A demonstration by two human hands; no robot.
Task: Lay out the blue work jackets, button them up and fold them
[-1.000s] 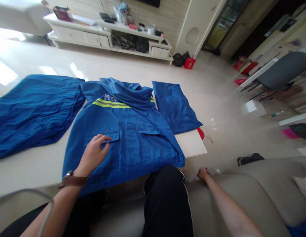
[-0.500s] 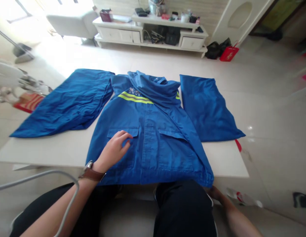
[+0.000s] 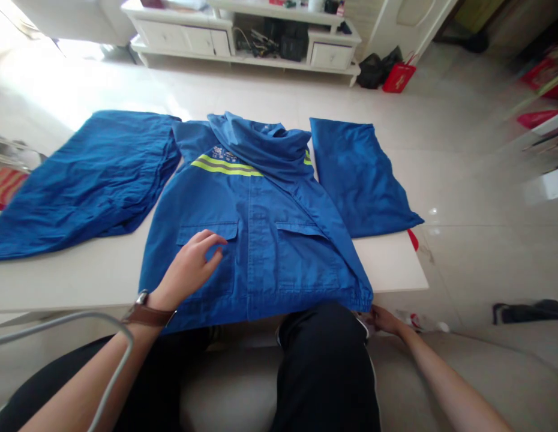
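A blue work jacket [image 3: 261, 258] lies front up on the white table [image 3: 396, 264], with a yellow-and-grey reflective stripe across its chest. One sleeve is folded diagonally over the front, its cuff at the lower right corner. My left hand [image 3: 195, 258], wearing a brown-strapped watch [image 3: 146, 314], is over the left pocket flap; its fingers are loosely bent and apart, with nothing in them. Low beside the sleeve cuff, at the table's near edge, is my right hand [image 3: 383, 320]. Its fingers are partly hidden, and I cannot tell whether they grip anything.
Folded blue garments lie left [image 3: 99, 174] and right [image 3: 360, 180] of the jacket. A grey cable [image 3: 112, 321] crosses my left forearm. Beyond the table stands a white cabinet [image 3: 180, 39], with a red bag [image 3: 398, 77] on the floor near it. My knees are under the near edge.
The view has tilted down and turned slightly right. My right hand has come up a little beside the jacket's lower corner; my left hand stays over the pocket.
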